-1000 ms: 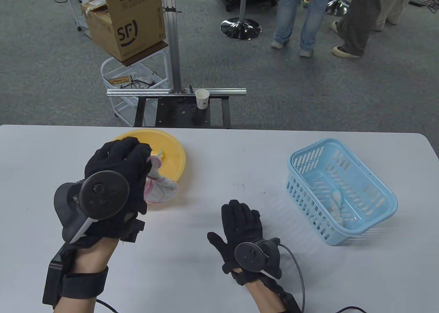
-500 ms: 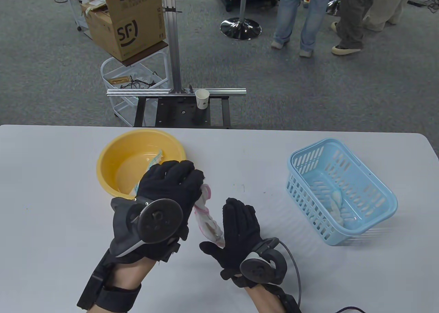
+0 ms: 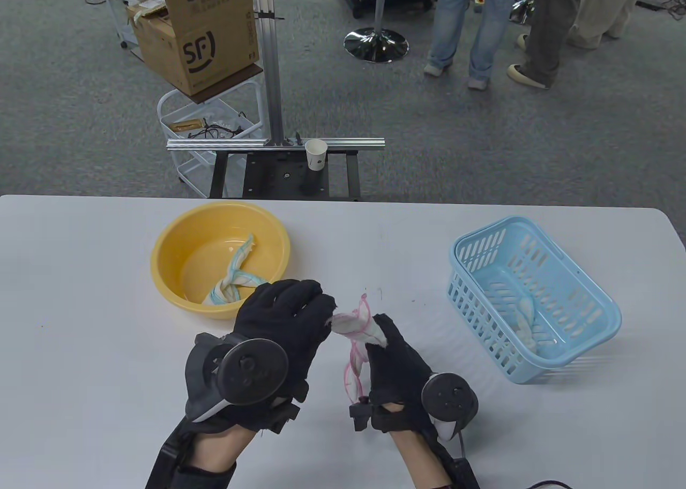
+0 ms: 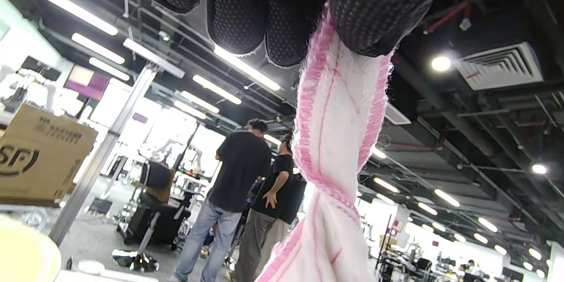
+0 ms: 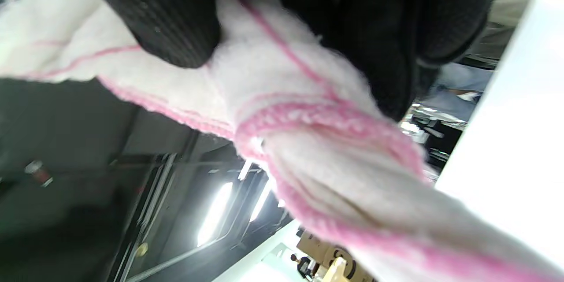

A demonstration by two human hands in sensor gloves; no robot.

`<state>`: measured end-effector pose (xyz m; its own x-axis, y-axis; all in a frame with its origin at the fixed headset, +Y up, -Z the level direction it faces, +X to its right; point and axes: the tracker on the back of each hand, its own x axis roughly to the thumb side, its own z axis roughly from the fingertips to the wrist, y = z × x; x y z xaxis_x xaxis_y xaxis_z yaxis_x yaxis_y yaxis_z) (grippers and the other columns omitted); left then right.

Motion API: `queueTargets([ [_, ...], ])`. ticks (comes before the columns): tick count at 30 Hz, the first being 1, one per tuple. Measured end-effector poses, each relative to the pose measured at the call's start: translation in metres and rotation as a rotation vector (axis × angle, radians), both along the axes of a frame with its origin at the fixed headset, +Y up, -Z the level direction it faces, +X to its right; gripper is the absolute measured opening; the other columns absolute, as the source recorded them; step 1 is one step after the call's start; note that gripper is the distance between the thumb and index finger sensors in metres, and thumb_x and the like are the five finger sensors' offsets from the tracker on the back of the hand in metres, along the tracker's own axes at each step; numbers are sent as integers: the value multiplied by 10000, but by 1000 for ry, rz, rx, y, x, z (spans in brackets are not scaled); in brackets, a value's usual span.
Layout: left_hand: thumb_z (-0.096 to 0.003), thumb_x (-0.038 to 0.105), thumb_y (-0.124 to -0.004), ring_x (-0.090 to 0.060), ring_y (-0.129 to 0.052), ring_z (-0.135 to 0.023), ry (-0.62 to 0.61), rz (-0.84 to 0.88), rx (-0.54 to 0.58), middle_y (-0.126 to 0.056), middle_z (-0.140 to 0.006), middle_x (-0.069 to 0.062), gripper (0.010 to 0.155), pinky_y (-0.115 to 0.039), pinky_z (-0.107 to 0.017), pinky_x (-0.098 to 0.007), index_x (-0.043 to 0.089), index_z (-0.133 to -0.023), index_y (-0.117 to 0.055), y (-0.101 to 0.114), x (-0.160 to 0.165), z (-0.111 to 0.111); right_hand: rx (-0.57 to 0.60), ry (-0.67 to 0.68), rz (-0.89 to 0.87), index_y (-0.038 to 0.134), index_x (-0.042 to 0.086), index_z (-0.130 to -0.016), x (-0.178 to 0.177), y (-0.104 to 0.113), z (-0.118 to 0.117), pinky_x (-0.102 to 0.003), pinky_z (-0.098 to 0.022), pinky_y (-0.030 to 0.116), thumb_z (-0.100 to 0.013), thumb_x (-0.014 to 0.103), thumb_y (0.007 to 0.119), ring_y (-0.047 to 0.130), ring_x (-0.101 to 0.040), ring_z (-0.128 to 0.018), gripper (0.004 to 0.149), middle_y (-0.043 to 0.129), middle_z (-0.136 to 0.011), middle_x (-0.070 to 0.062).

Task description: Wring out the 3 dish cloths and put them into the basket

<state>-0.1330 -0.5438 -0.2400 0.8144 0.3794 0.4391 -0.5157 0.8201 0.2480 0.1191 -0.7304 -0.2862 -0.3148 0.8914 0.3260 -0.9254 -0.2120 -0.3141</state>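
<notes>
We're seeing both hands — left hand, right hand — gripping the pink cloth; blue cloth sitting in the bowl, white cloth in the basket.

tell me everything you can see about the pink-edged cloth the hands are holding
The pink-edged cloth is white, fluffy woven fabric with pink stitched borders and thin pink lines. It is twisted into a rope and held above the table between the yellow bowl and blue basket. The left hand grips one end, the right hand the other, with a loose tail hanging below the right hand.
</notes>
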Motion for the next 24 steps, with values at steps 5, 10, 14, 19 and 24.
queueTargets([
  [5, -471, 407, -824, -255, -746, -966, 12, 114, -99, -746, -1023, 72, 462, -557, -775, -560, 297, -918, -865, -39, -14, -13, -112, -7, -241, 782, 37, -880, 10, -12, -5, -580, -517, 791, -495, 447, 828, 1062, -367, -514, 564, 1055, -625, -133],
  [10, -472, 406, -826, -263, -754, -958, 40, 234, -253, -753, -1019, 63, 463, -559, -772, -564, 288, -917, -871, -88, -30, -33, -157, 37, -465, 748, 44, -905, 16, -20, -10, -579, -532, 784, -490, 375, 853, 1053, -365, -547, 541, 1036, -660, -128],
  [14, -469, 416, -834, -270, -769, -952, 72, 223, -384, -760, -1021, 61, 459, -559, -771, -570, 300, -909, -890, -130, -37, -49, -180, 75, -581, 713, 79, -940, 19, -24, -12, -586, -568, 759, -490, 320, 862, 1024, -374, -617, 532, 999, -733, -135],
  [19, -470, 426, -827, -278, -774, -952, 28, 234, -552, -765, -1023, 52, 461, -566, -766, -573, 295, -907, -893, -178, -33, -57, -179, 111, -619, 694, 131, -968, 20, -29, -15, -597, -593, 734, -493, 273, 851, 990, -388, -676, 520, 956, -798, -145],
  [24, -469, 444, -827, -296, -765, -960, 24, 204, -701, -750, -1038, 32, 482, -555, -764, -583, 279, -919, -877, -210, -34, -61, -154, 140, -515, 696, 142, -973, 20, -26, -18, -609, -601, 717, -497, 252, 839, 972, -402, -692, 508, 936, -818, -160],
])
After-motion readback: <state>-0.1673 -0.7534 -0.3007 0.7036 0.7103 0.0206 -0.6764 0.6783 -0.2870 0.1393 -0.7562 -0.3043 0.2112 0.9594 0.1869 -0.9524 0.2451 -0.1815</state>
